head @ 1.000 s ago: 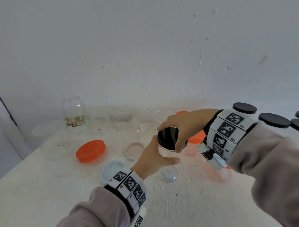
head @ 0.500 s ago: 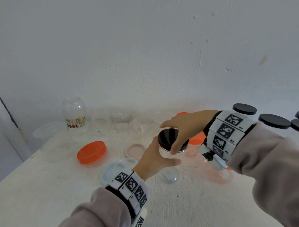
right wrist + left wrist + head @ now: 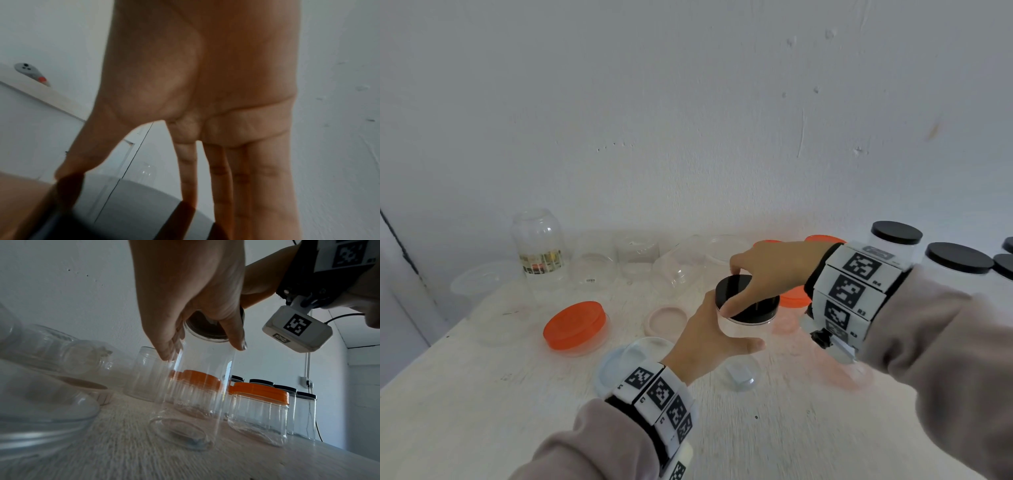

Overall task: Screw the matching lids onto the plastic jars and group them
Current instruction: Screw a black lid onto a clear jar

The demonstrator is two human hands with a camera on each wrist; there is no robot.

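Gripping the clear jar (image 3: pixel 744 334) near its top, the left hand (image 3: pixel 709 342) keeps it upright on the bench (image 3: pixel 482 411), between the pink lid (image 3: pixel 667 320) and the orange-lidded jars (image 3: pixel 260 410). The right hand (image 3: pixel 767 274) has its fingers (image 3: pixel 732 306) closed around the black lid (image 3: pixel 736 291), which now sits tilted on the jar mouth, where a second ago it looked level. The thumb has moved further forward over the rim.

One clear jar (image 3: pixel 750 330) under a black lid (image 3: pixel 732 289) at centre; four more black-lidded jars (image 3: pixel 959 258) far right; at least three orange lids (image 3: pixel 575 323), one near left; one pink lid (image 3: pixel 666 320); one pale blue lid (image 3: pixel 613 366); one labelled jar (image 3: pixel 539 246) far left; unlidded clear containers (image 3: pixel 681 270) too faint to count.
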